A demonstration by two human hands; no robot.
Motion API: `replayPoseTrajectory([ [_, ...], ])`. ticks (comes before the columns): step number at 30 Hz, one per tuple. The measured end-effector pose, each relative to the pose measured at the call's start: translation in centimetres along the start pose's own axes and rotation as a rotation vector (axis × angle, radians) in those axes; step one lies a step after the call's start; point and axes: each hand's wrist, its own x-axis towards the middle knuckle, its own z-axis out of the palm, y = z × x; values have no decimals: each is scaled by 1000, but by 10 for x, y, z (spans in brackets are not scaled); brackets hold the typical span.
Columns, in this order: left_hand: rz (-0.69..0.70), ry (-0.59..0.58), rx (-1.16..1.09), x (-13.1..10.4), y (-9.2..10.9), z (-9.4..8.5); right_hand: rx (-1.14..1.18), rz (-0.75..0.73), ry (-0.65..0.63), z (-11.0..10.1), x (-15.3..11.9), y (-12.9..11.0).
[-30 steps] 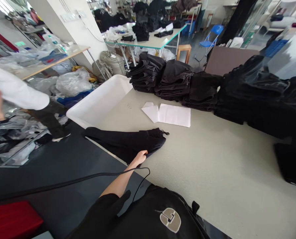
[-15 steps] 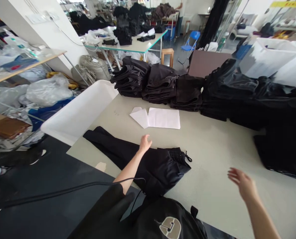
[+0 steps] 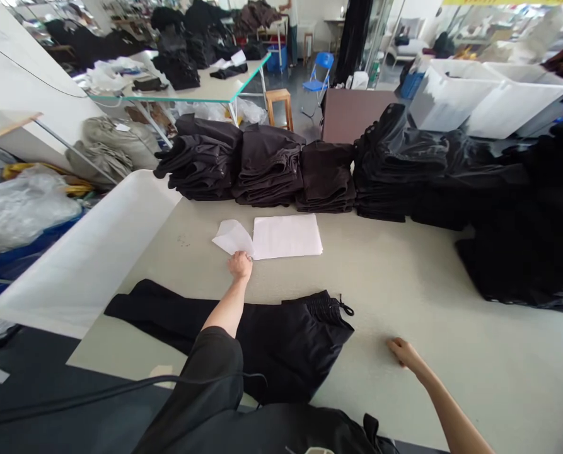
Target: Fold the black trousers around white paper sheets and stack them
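My left hand [image 3: 241, 265] reaches over the table to the near corner of a loose sheet of white paper [image 3: 232, 236], its fingers closed on that corner. Beside the sheet lies a flat white stack of paper [image 3: 287, 236]. Under my left forearm, black trousers [image 3: 281, 340] are spread sideways, the gathered waistband and a drawstring loop [image 3: 346, 308] pointing right. To the right of the trousers, my right hand [image 3: 403, 353] is low over the bare tabletop with its fingers curled in; nothing shows in it.
Folded dark garments [image 3: 266, 167] stand in piles along the table's far edge, with a larger black heap [image 3: 522, 252] at right. A white bin [image 3: 92, 246] adjoins the left edge. A black cable [image 3: 120, 388] crosses in front of me. Behind are a stool [image 3: 278, 107] and another table.
My left hand has moved away from above the trousers to the loose sheet and closed on its corner. My right hand has drawn inward and its fingers have curled. The view has shifted.
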Motion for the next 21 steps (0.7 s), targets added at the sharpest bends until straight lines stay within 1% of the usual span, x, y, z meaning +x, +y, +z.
replayPoseTrajectory([
  [3, -22, 64, -43, 16, 10, -8, 13, -3, -126, 0, 5, 5],
  [4, 4, 85, -53, 20, 16, -11, 8, -6, -127, 1, 7, 7],
  [6, 99, 129, -74, 25, 35, -15, -10, -8, -128, 3, 10, 9],
  [8, 237, 167, -82, 26, 58, -17, -32, -8, -136, 5, 13, 11],
  [9, 321, 167, -73, 24, 71, -17, -47, -5, -141, 5, 13, 11],
  [11, 512, 126, -40, 18, 96, -14, -76, -2, -158, 5, 14, 13],
  [13, 706, 50, -5, 9, 119, -7, -99, -16, -191, 3, 15, 15],
  [15, 842, -25, 21, 0, 137, 4, -111, -33, -219, 3, 15, 17],
  [16, 882, -60, 35, -4, 143, 10, -117, -40, -222, 3, 16, 18],
  [18, 912, -131, 78, -11, 151, 25, -131, -47, -209, 4, 16, 19],
  [21, 889, -194, 163, -24, 152, 44, -148, -50, -189, 5, 17, 19],
])
